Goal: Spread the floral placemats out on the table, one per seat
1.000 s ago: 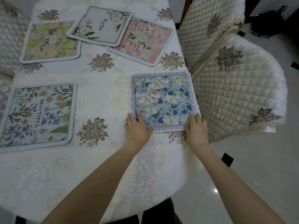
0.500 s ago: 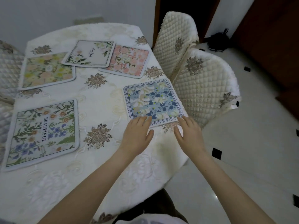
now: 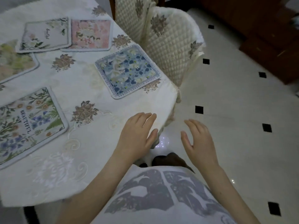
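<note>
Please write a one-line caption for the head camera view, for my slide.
Both hands, left and right, hover open near the table edge; five floral placemats lie spread, the blue one nearest.

Both hands have let go of the blue placemat and pulled back toward the body. A second ago the fingers pressed on its near edge — now the left hand floats flat and open over the near edge of the bench, well apart from the mat. The right hand has come off the bench too and hangs open over the floor. The blue placemat lies alone, with nothing touching it.
</note>
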`<move>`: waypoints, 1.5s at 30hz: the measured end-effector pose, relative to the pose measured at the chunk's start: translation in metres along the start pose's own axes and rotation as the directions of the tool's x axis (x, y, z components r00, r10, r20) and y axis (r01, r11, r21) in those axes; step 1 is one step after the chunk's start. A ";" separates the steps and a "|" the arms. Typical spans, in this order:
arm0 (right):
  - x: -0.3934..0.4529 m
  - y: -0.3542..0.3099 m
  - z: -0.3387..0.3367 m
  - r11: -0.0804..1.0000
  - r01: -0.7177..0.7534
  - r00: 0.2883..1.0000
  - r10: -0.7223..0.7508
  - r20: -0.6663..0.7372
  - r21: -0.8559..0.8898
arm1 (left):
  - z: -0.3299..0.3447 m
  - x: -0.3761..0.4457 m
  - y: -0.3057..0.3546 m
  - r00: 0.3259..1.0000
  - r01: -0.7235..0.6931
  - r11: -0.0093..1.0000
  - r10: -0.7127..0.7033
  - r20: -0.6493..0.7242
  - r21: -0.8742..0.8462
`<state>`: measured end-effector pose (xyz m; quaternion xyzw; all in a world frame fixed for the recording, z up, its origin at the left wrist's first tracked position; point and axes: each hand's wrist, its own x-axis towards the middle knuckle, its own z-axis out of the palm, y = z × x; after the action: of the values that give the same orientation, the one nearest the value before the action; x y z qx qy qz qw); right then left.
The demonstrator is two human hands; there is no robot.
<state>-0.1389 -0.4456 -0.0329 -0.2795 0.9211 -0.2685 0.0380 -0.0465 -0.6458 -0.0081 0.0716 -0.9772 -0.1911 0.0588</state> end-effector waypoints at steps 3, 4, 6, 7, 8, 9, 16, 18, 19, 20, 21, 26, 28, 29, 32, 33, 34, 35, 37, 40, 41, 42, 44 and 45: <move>-0.016 0.020 -0.009 0.996 -0.094 0.996 0.094 -0.014 -0.001 | 0.012 0.000 0.014 0.997 -0.040 0.999 0.040 0.071 -0.001; -0.018 0.029 -0.015 0.993 -0.121 0.992 0.121 -0.021 -0.003 | 0.016 0.006 0.021 0.994 -0.067 0.998 0.067 0.083 -0.004; -0.016 0.045 -0.027 0.987 -0.163 0.986 0.163 -0.038 -0.008 | 0.023 0.025 0.036 0.989 -0.115 0.993 0.116 0.094 -0.015; -0.013 0.055 -0.035 0.984 -0.180 0.982 0.179 -0.056 -0.012 | 0.027 0.039 0.045 0.986 -0.139 0.990 0.140 0.094 -0.021; -0.009 0.066 -0.042 0.980 -0.198 0.977 0.197 -0.077 -0.015 | 0.032 0.055 0.055 0.982 -0.161 0.987 0.163 0.096 -0.025; -0.004 0.077 -0.050 0.977 -0.213 0.973 0.210 -0.099 -0.019 | 0.038 0.073 0.065 0.978 -0.182 0.983 0.184 0.100 -0.026; 0.043 0.182 -0.117 0.967 -0.253 0.953 0.242 -0.184 -0.037 | 0.079 0.208 0.163 0.943 -0.328 0.944 0.326 0.060 0.019; 0.057 0.215 -0.139 0.960 -0.280 0.947 0.271 -0.170 -0.032 | 0.090 0.241 0.198 0.933 -0.355 0.935 0.355 0.060 0.002; 0.061 0.229 -0.149 0.955 -0.294 0.945 0.286 -0.159 -0.030 | 0.096 0.254 0.215 0.931 -0.362 0.932 0.361 0.059 -0.009; 0.066 0.243 -0.159 0.953 -0.302 0.944 0.295 -0.148 -0.027 | 0.101 0.266 0.231 0.931 -0.360 0.933 0.361 0.055 -0.020; 0.071 0.257 -0.167 0.953 -0.302 0.945 0.296 -0.140 -0.024 | 0.107 0.276 0.246 0.934 -0.352 0.936 0.353 0.054 -0.027; 0.113 0.314 -0.192 0.953 -0.301 0.950 0.300 -0.086 0.000 | 0.136 0.320 0.284 0.943 -0.305 0.952 0.302 0.139 0.003; 0.134 0.331 -0.195 0.954 -0.300 0.952 0.301 -0.060 0.015 | 0.144 0.337 0.285 0.946 -0.284 0.959 0.276 0.169 0.026; 0.146 0.339 -0.196 0.955 -0.296 0.954 0.297 -0.049 0.020 | 0.148 0.348 0.284 0.949 -0.272 0.962 0.262 0.175 0.035; 0.187 0.363 -0.196 0.960 -0.279 0.960 0.279 -0.008 0.020 | 0.159 0.386 0.278 0.960 -0.232 0.972 0.222 0.173 0.040; 0.203 0.370 -0.196 0.962 -0.273 0.962 0.273 0.003 0.017 | 0.163 0.401 0.275 0.963 -0.218 0.975 0.209 0.171 0.035; 0.221 0.378 -0.196 0.964 -0.265 0.964 0.265 0.007 0.013 | 0.167 0.417 0.272 0.967 -0.204 0.978 0.196 0.166 0.035; 0.240 0.385 -0.197 0.967 -0.256 0.967 0.256 0.007 0.010 | 0.172 0.434 0.269 0.971 -0.192 0.981 0.184 0.154 0.035; 0.280 0.400 -0.202 0.972 -0.234 0.972 0.234 -0.001 0.011 | 0.179 0.472 0.263 0.978 -0.170 0.985 0.166 0.125 0.029; 0.350 0.420 -0.218 0.979 -0.204 0.979 0.204 -0.019 -0.013 | 0.182 0.538 0.256 0.983 -0.160 0.986 0.156 0.094 0.042; 0.374 0.426 -0.225 0.981 -0.192 0.981 0.191 -0.028 -0.028 | 0.180 0.562 0.254 0.986 -0.155 0.987 0.152 0.075 0.045; 0.397 0.431 -0.234 0.983 -0.176 0.984 0.174 -0.039 -0.044 | 0.177 0.585 0.253 0.988 -0.147 0.988 0.144 0.056 0.043; 0.443 0.440 -0.251 0.988 -0.130 0.990 0.125 -0.059 -0.085 | 0.166 0.633 0.252 0.990 -0.143 0.988 0.142 0.025 0.050; 0.466 0.444 -0.259 0.988 -0.107 0.993 0.100 -0.065 -0.108 | 0.161 0.657 0.252 0.989 -0.147 0.987 0.147 0.013 0.061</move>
<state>-0.8078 -0.2618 -0.0038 -0.2249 0.9486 -0.2226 0.0091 -0.7448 -0.4629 -0.0030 0.0003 -0.9855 -0.1561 0.0663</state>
